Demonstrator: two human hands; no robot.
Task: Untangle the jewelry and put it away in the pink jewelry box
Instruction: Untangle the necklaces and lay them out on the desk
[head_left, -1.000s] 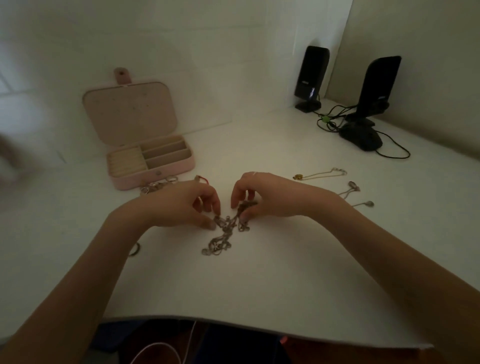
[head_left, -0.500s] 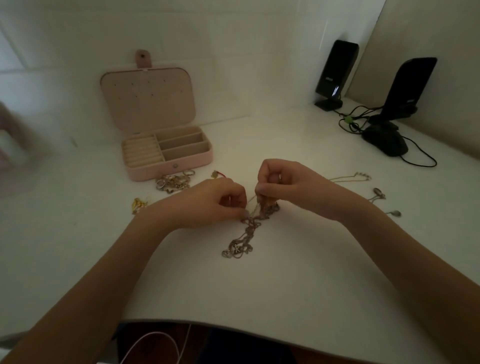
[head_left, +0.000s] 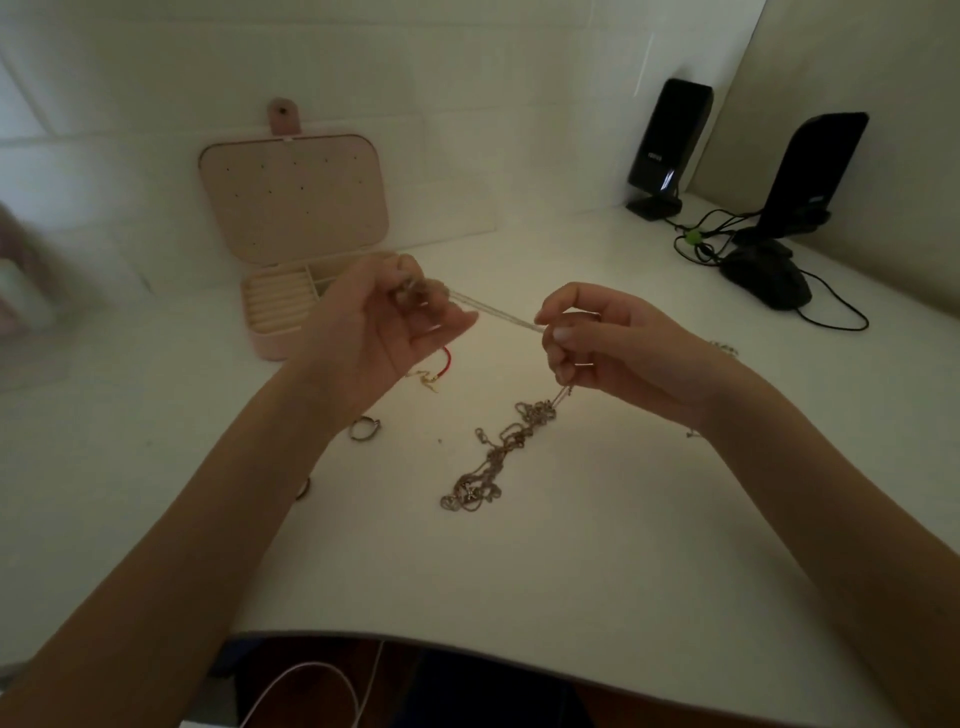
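We pinch a thin silver chain (head_left: 493, 310) taut between our left hand (head_left: 384, 327) and right hand (head_left: 597, 343), its line running left to right above the white table (head_left: 571, 545), the tangled clump of silver chains (head_left: 498, 452) trailing below the nearer right hand, the open pink jewelry box (head_left: 280, 317) behind the left.

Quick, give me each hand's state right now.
Left hand: pinches one end of the chain.
Right hand: pinches the chain's other end.

We are seeing one pink jewelry box (head_left: 291, 244), one tangle of chains (head_left: 498, 457), one ring (head_left: 365, 429), one red cord (head_left: 445, 359), two black speakers (head_left: 667, 145) (head_left: 810, 176), one computer mouse (head_left: 766, 278) and two hands (head_left: 374, 332) (head_left: 608, 343) over the desk (head_left: 519, 561).
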